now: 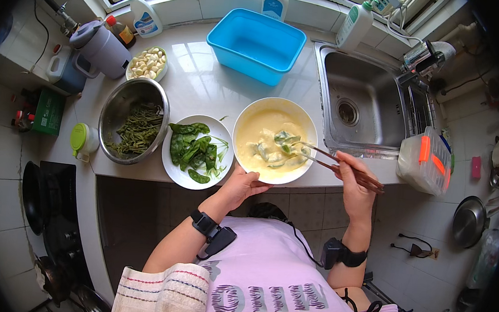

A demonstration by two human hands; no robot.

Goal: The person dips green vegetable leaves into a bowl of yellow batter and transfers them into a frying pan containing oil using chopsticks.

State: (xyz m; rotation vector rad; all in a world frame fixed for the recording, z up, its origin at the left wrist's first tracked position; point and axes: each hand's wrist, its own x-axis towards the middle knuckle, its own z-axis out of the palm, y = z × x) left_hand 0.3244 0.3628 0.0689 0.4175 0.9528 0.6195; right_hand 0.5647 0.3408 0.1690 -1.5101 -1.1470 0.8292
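Note:
A white bowl [237, 158] of pale yellow batter [256, 125] stands at the counter's front edge. My left hand [243, 185] grips its near rim, thumb on the side. Chopsticks [341, 165] with dark handles and metallic-looking tips are held in my right hand [355, 186]. Their tips reach into the batter at green leaves [286, 142], partly coated in yellow. Just left of the bowl, a white plate [172, 174] carries loose green leaves [193, 149] and pale thin stems. Whether the tips pinch a leaf is hard to tell.
A steel bowl [165, 105] holds dark wilted greens [140, 125]. Behind it are a dish of peeled garlic [147, 63] and a lavender kettle [102, 47]. A blue plastic basin [253, 46] stands at the back. The steel sink [364, 94] and a clear lidded box [424, 163] are on the right.

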